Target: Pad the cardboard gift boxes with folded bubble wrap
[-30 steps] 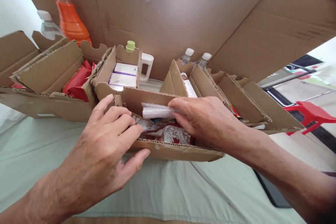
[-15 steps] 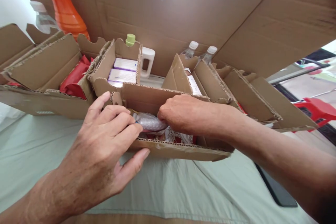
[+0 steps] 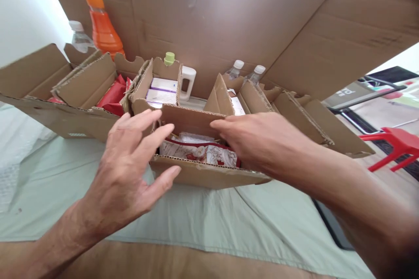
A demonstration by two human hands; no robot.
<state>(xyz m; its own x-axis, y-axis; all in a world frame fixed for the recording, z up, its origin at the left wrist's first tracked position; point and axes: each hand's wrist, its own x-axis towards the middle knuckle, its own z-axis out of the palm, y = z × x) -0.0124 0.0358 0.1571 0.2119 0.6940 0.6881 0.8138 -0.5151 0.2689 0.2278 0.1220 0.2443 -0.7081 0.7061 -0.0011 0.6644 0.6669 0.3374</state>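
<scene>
While both hands hover at the small cardboard tray on the green cloth, neither has hold of anything. The left hand is at the tray's left end, fingers spread wide and loosely bent, with its thumb at the tray's front wall; whether it touches, I cannot tell. The right hand reaches palm down over the tray's right end, fingers nearly straight and close together, their tips near the tray's back wall. Inside the tray lie red-and-white patterned packets, with a clear plastic packet behind them against the back wall. Just behind the tray's left corner, white boxes sit in another cardboard compartment beside a white jug. Farther behind the tray to the left stands an orange bottle.
</scene>
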